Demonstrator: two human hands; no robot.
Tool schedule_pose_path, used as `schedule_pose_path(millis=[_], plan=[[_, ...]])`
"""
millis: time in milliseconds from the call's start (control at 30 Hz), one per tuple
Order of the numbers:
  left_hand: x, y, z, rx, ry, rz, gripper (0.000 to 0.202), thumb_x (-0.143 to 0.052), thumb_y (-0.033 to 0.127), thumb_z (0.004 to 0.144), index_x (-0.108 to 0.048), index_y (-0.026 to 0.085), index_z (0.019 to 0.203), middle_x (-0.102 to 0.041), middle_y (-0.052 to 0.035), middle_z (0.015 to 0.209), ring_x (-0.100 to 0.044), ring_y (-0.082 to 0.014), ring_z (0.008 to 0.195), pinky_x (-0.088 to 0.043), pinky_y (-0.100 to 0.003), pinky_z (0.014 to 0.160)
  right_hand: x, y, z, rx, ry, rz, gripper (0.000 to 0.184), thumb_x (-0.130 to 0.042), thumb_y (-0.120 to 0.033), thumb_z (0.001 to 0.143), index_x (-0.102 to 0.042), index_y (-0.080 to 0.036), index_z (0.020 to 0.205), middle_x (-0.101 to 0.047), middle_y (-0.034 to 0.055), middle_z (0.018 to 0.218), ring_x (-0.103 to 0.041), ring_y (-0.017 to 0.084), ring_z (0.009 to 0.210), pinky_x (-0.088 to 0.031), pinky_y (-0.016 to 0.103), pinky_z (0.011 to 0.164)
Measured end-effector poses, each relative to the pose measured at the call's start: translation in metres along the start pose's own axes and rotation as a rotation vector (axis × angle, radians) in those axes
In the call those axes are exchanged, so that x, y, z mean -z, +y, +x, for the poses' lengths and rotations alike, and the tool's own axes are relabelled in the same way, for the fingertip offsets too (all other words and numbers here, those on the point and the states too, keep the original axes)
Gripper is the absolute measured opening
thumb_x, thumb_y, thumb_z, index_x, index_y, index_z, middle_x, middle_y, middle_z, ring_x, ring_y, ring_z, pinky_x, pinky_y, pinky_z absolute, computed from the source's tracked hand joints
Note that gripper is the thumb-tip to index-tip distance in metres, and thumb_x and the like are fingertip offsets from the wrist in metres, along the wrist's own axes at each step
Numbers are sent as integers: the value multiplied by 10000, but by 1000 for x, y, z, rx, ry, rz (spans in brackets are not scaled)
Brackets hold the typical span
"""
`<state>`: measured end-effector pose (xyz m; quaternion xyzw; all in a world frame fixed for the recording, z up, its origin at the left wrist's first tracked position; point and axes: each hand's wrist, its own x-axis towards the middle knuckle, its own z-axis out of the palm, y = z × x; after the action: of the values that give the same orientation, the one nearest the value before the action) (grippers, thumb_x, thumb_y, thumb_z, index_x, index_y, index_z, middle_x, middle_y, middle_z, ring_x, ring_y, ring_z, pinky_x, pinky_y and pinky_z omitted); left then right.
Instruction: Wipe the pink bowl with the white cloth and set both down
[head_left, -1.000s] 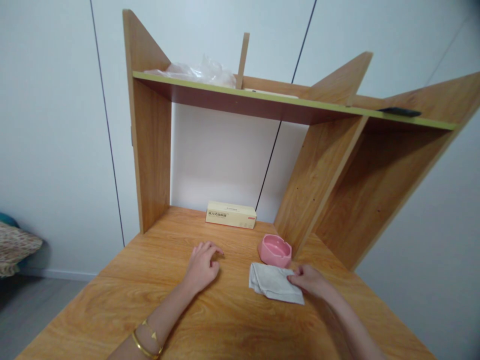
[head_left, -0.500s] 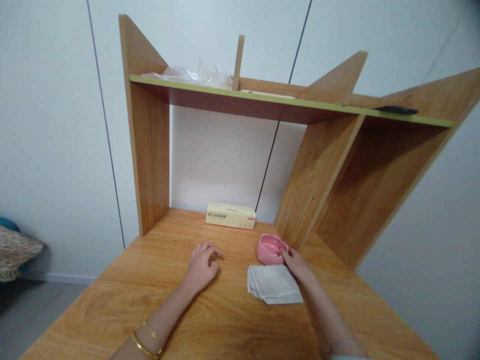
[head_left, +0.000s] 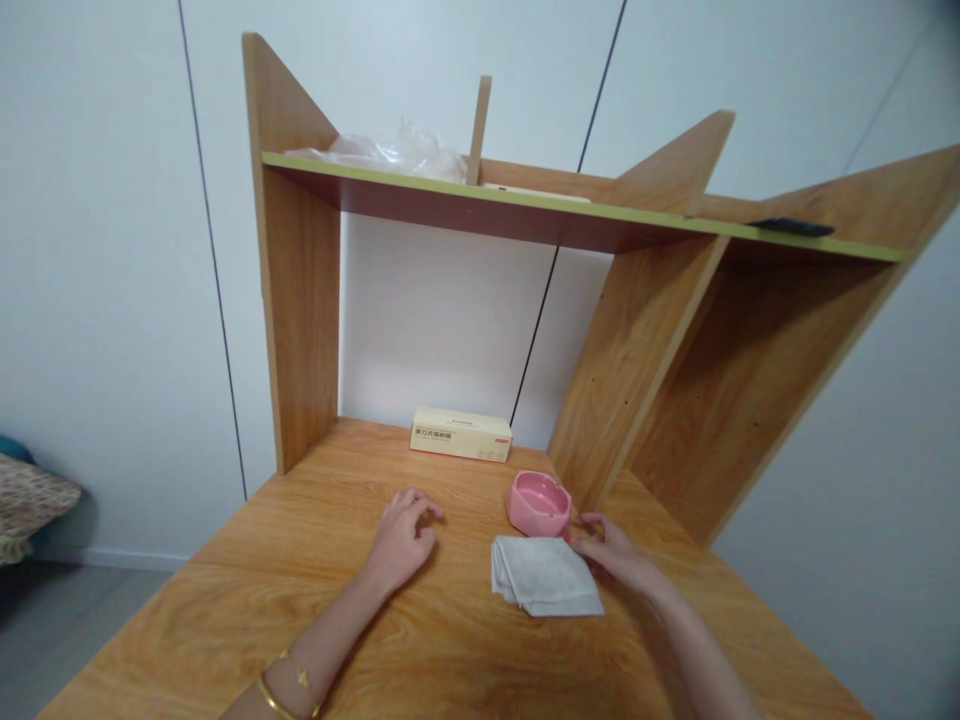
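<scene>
My left hand [head_left: 401,535] rests on the wooden desk [head_left: 450,640] with its fingers loosely bent and apart, holding nothing. My right hand [head_left: 611,548] pinches the right rim of a small pink bowl [head_left: 537,503], which sits tilted just beyond a folded white cloth [head_left: 544,577]. The cloth lies flat on the desk between the bowl and me, touching the inner side of my right hand.
A pale yellow box [head_left: 460,434] lies at the back of the desk against the white wall. A wooden shelf unit [head_left: 300,300] stands on the desk; crumpled clear plastic [head_left: 397,152] and a dark flat object [head_left: 795,227] lie on top. A patterned cushion [head_left: 30,495] is at far left.
My right hand left the cloth, reached to the pink bowl and took its right rim; the bowl has tipped and shifted slightly left. My left hand stayed put.
</scene>
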<state>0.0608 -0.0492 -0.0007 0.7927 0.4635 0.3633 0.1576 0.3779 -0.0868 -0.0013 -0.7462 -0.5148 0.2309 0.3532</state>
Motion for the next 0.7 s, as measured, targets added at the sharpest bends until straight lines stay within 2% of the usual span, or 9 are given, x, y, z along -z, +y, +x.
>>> schedule_pose_path(millis=[67,133,267,433,700], plan=[[-1,0,0,-4,-8,0,311,-422,22,606,-600,211,778,-543,-18,891,-473,-204,890,-362,-337,816,-1,5,-5,-1,9,-20,479,-577,-293,642,-459,-102,1065,-635,40,739,-599,164,635,-446,251,571],[-1,0,0,-9,-13,-3,315,-422,16,604,-600,212,773,-540,-15,892,-474,-200,890,-362,-336,823,-1,7,-7,5,37,-48,441,-563,-255,634,-470,-106,1038,-638,59,794,-604,174,691,-451,257,608],[-1,-1,0,-12,-4,-13,318,-421,12,607,-598,209,783,-539,-18,888,-476,-199,894,-361,-338,833,2,-2,0,27,64,-112,282,-486,-327,731,-552,-126,918,-650,104,884,-610,199,820,-440,271,720],[1,1,0,4,-15,-12,308,-420,20,608,-595,213,772,-544,-15,884,-478,-200,889,-364,-339,826,-5,-24,15,66,84,-208,463,-311,-453,839,-616,-109,894,-653,149,947,-588,237,948,-405,290,796],[-2,-1,1,3,-13,-18,301,-420,31,603,-598,212,766,-547,-17,891,-476,-202,893,-363,-345,831,-21,-37,23,77,89,-308,400,-315,-350,860,-637,-120,919,-668,125,926,-604,217,920,-409,264,766]])
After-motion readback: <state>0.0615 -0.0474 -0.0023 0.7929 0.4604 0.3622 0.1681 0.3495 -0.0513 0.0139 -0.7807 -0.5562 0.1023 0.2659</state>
